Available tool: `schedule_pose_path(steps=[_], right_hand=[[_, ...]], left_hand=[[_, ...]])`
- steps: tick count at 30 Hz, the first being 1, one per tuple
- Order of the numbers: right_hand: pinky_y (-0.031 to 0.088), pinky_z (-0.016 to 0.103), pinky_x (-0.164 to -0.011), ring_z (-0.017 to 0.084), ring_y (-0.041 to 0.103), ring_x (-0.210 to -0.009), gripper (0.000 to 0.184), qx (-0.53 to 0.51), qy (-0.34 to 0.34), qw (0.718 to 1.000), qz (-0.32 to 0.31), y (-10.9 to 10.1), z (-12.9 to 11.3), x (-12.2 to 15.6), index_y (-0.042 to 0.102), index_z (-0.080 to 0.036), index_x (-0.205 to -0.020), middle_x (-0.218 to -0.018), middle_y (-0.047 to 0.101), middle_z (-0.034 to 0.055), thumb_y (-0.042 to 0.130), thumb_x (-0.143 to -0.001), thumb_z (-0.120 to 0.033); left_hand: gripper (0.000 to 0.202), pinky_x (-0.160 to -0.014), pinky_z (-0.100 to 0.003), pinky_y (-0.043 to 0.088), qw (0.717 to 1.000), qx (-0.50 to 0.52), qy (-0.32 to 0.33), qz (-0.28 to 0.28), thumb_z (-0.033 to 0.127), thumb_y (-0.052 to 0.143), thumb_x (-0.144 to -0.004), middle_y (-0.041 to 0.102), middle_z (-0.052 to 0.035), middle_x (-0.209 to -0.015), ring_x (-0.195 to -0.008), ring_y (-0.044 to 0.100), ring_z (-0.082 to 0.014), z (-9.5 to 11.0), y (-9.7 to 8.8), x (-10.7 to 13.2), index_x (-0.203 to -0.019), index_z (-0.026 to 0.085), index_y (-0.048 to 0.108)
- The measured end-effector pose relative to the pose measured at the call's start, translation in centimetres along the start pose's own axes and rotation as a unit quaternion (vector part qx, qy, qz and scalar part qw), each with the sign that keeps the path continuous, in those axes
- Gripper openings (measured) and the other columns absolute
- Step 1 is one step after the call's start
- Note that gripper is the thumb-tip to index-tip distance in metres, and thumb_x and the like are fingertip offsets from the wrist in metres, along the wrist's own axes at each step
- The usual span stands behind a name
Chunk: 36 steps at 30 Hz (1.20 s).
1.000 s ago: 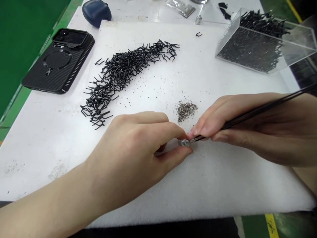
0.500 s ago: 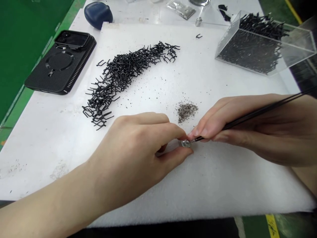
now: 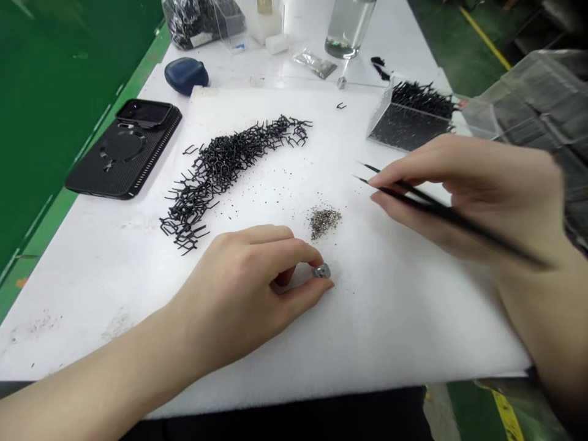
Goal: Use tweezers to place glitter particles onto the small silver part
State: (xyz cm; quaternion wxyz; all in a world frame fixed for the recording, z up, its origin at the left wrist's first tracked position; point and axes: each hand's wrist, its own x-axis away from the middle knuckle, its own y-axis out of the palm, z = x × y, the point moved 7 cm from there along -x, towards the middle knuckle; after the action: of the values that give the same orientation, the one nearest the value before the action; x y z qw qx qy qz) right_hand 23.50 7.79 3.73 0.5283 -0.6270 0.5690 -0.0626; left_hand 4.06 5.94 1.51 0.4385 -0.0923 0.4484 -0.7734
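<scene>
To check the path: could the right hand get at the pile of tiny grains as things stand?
Probably yes: the right hand holds tweezers, tips apart, and nothing visible stands between them and the pile of tiny grains. The left hand, pinching a small metal part, sits lower in view.

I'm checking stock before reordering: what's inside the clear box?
The clear box holds a heap of thin black pieces. What lies beneath or within the heap is hidden, and the right hand covers the box's near right part.
</scene>
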Motion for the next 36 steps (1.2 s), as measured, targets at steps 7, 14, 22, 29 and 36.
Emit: schedule_pose_path(steps=[7, 14, 22, 29, 36], right_hand=[[0.051, 0.032, -0.068, 0.017, 0.065, -0.077, 0.031, 0.042, -0.031, 0.993, -0.104, 1.2, 1.4, 0.3, 0.077, -0.028, -0.096, -0.093, 0.070, 0.0018, 0.062, -0.084, -0.005], [0.048, 0.033, -0.059, 0.017, 0.061, -0.073, 0.025, 0.036, 0.051, 0.998, -0.033, -1.5, 0.7, -0.9, 0.075, -0.028, -0.099, -0.098, 0.068, 0.0051, 0.059, -0.088, -0.011], [0.059, 0.033, -0.072, 0.022, 0.075, -0.090, 0.019, -0.019, 0.029, 0.980, -0.197, 4.8, -2.7, -7.8, 0.080, -0.025, -0.101, -0.101, 0.081, 0.0027, 0.064, -0.090, -0.027], [0.056, 0.038, -0.081, 0.022, 0.072, -0.080, 0.014, -0.014, 0.009, 0.979, -0.205, 11.3, -3.2, -12.5, 0.083, -0.020, -0.089, -0.085, 0.079, 0.0043, 0.073, -0.080, -0.016], [0.059, 0.037, -0.079, 0.024, 0.076, -0.086, 0.010, -0.049, 0.065, 0.979, -0.185, 9.7, -2.1, -13.3, 0.084, -0.025, -0.082, -0.087, 0.082, 0.0011, 0.077, -0.080, -0.018]], left_hand=[[0.003, -0.050, -0.019, 0.036, 0.999, 0.034, 0.008, 0.013, 0.020, 0.077, -0.083, 0.057, 0.0066, -0.061, -0.049, 0.045, -0.0043, -0.6, 0.4, 0.1, -0.085, 0.019, 0.078], [0.007, -0.054, -0.022, 0.040, 0.999, 0.052, -0.010, -0.002, 0.020, 0.078, -0.082, 0.060, 0.0034, -0.064, -0.054, 0.050, -0.0078, -0.5, 0.5, 0.3, -0.087, 0.016, 0.080], [0.012, -0.065, -0.028, 0.050, 0.996, 0.055, -0.031, -0.059, 0.027, 0.077, -0.085, 0.065, 0.0014, -0.072, -0.064, 0.059, -0.0127, -1.0, 1.7, 0.4, -0.094, 0.018, 0.077], [0.022, -0.083, -0.038, 0.059, 0.992, 0.046, -0.032, -0.114, 0.036, 0.068, -0.096, 0.072, -0.0047, -0.100, -0.088, 0.068, -0.0179, -1.0, 2.6, 0.6, -0.103, 0.015, 0.070], [0.018, -0.082, -0.038, 0.058, 0.992, 0.056, -0.031, -0.110, 0.033, 0.069, -0.095, 0.072, -0.0039, -0.097, -0.086, 0.068, -0.0173, -1.0, 2.6, 0.5, -0.100, 0.016, 0.070]])
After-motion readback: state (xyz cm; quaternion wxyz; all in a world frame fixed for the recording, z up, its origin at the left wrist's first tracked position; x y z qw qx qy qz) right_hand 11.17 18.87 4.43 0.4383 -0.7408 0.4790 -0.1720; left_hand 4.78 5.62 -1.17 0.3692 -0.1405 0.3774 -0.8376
